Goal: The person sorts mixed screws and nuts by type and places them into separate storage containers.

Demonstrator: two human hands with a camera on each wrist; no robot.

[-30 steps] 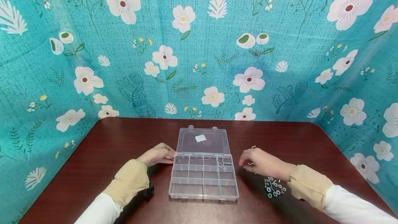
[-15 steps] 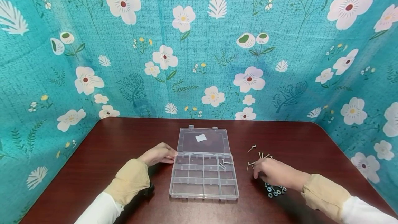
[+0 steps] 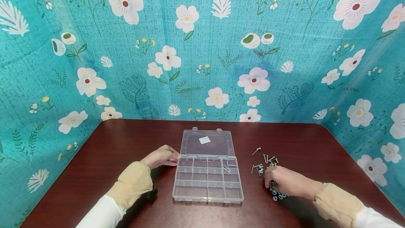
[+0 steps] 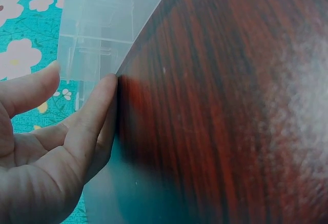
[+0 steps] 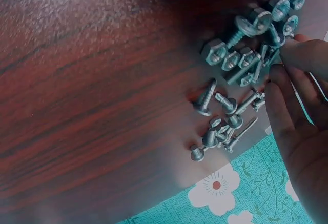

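Observation:
A clear plastic compartment box (image 3: 207, 200) lies on the dark red-brown table with its lid (image 3: 218, 143) folded back. Several screws (image 3: 228, 167) lie in its back right compartment. My left hand (image 3: 161, 157) touches the box's left side near the hinge; in the left wrist view the fingertips (image 4: 110, 83) meet the box edge, thumb held apart. My right hand (image 3: 286, 180) reaches down into a pile of screws, nuts and washers (image 5: 246, 60). Its thumb and forefinger come together around a screw (image 5: 274, 57); I cannot tell whether they grip it.
Loose screws (image 3: 267, 158) lie beyond the right hand, and one screw (image 3: 256, 151) sits apart toward the back. Nuts and washers (image 3: 275, 197) lie on the near side. A blue floral cloth (image 3: 202, 62) hangs behind the table.
My right hand has moved from beside the box rightward and toward me into the pile, uncovering the screws at the back. The left hand stays at the box.

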